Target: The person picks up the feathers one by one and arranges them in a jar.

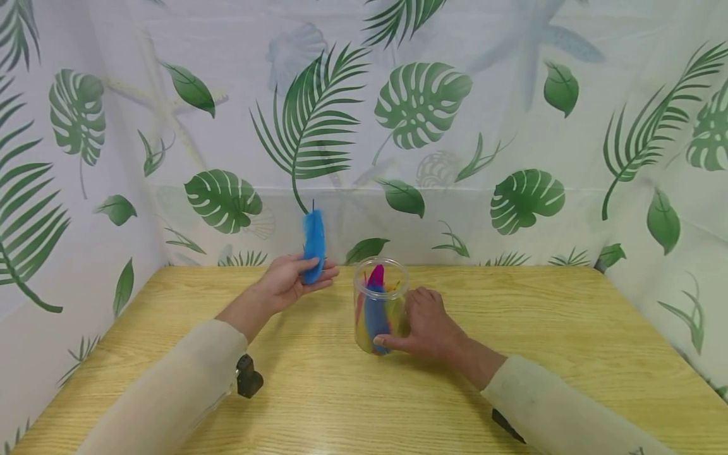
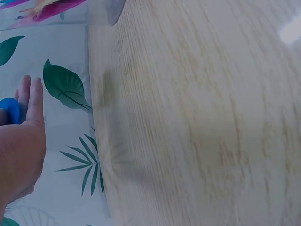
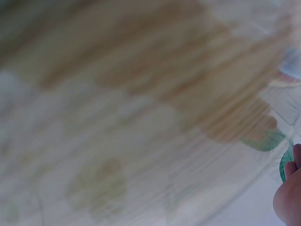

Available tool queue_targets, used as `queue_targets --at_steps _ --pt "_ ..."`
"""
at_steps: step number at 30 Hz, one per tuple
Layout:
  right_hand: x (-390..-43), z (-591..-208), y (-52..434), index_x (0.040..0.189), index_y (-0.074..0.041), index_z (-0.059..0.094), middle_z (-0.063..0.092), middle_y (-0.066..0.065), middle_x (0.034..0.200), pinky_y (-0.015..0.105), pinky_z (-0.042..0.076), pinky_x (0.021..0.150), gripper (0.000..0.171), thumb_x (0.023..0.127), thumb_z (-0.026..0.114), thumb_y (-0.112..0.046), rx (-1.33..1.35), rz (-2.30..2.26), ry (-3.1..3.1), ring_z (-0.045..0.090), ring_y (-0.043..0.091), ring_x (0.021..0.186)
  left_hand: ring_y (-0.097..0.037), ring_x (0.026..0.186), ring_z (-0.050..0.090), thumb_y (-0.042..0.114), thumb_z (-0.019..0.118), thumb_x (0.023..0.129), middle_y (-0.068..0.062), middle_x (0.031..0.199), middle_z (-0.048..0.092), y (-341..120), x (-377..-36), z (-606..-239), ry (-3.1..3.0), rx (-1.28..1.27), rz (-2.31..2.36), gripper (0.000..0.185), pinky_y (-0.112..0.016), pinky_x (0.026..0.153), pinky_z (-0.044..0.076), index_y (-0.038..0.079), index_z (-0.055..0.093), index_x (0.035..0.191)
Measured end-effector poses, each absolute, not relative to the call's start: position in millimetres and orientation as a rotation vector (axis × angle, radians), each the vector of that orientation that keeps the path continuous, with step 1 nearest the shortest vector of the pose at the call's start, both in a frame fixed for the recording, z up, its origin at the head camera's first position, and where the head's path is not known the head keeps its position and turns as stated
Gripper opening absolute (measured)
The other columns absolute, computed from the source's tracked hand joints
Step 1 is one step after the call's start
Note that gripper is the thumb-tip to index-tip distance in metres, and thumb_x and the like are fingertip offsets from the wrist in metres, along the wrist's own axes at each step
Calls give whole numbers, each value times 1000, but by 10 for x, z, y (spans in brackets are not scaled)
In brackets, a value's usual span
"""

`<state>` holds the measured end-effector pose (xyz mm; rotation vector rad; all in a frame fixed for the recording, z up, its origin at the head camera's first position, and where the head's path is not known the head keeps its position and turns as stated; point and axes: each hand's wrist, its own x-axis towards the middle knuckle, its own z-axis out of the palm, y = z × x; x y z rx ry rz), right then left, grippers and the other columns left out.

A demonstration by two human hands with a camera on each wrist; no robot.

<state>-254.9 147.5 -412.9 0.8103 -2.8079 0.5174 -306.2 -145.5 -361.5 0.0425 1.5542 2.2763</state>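
Note:
My left hand (image 1: 290, 281) pinches a bright blue feather (image 1: 315, 243) between thumb and fingers, its thin quill pointing up and the other fingers stretched out. In the left wrist view, the rounded end of the blue feather (image 2: 10, 111) shows at the left hand (image 2: 22, 146). To the right, a clear plastic jar (image 1: 361, 328) stands upright and lidless on the table, with several coloured feathers (image 1: 378, 313) inside. My right hand (image 1: 429, 325) grips the jar from its right side, thumb across the front; the fingers behind it are partly hidden. Part of the right hand (image 3: 288, 195) shows in the right wrist view.
The wood-grain table (image 1: 318, 392) runs back to a white leaf-print sheet (image 1: 483, 114) that hangs behind it and along both sides. A small black device (image 1: 248, 377) is strapped at the left wrist.

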Motion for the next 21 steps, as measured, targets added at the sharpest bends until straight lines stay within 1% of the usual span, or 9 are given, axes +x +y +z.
queue_targets --at_steps 3,5,8,12,13,15,18,21 --pt "-2551 -4131 1475 136 -2 50 62 7 113 54 32 106 88 78 72 -65 811 524 -2812 50 27 112 -20 98 73 13 43 107 -26 140 55 -1424 -3048 -3585 1555 29 2295 50 -42 97 51 -12 29 148" --pt "-2552 -4133 1475 136 -2 50 62 7 112 54 33 105 88 79 72 -65 814 526 -2808 50 27 111 -21 98 74 13 44 107 -24 135 59 -1400 -3043 -3565 1558 18 2310 49 -43 97 51 -11 30 147" --pt "-2550 -4134 1474 136 -1 49 61 7 110 54 32 105 88 79 71 -65 816 525 -2809 50 27 109 -27 109 70 11 42 107 -28 140 53 -1372 -3037 -3535 1566 24 2320 48 -44 100 49 -9 28 149" --pt "-2550 -4137 1475 136 -2 49 61 7 113 55 32 106 89 78 71 -65 813 534 -2809 50 27 111 -37 128 56 8 40 107 -31 150 42 -1340 -3026 -3487 1581 30 2309 48 -45 102 47 -7 25 150" --pt "-2550 -4137 1475 136 -2 49 61 7 113 54 32 106 89 78 71 -65 813 534 -2807 50 27 112 -37 130 53 8 40 107 -31 149 42 -1334 -3023 -3474 1584 25 2308 48 -45 102 47 -8 25 150" --pt "-2553 -4139 1474 136 -2 49 62 7 113 55 33 105 88 78 71 -65 816 535 -2800 51 27 112 -38 131 52 8 41 107 -30 148 45 -1319 -3014 -3451 1593 26 2306 48 -44 101 48 -9 26 149" --pt "-2557 -4140 1471 135 -2 50 62 7 112 55 33 104 87 78 71 -66 819 526 -2796 51 27 111 -35 128 56 7 44 106 -29 146 47 -1298 -2997 -3418 1614 43 2306 49 -42 100 50 -9 27 148" --pt "-2557 -4140 1470 134 -2 50 62 7 112 55 33 105 87 79 71 -65 822 518 -2797 51 27 111 -35 128 56 2 45 104 -31 147 45 -1268 -2973 -3381 1630 85 2309 51 -41 98 51 -5 25 150"
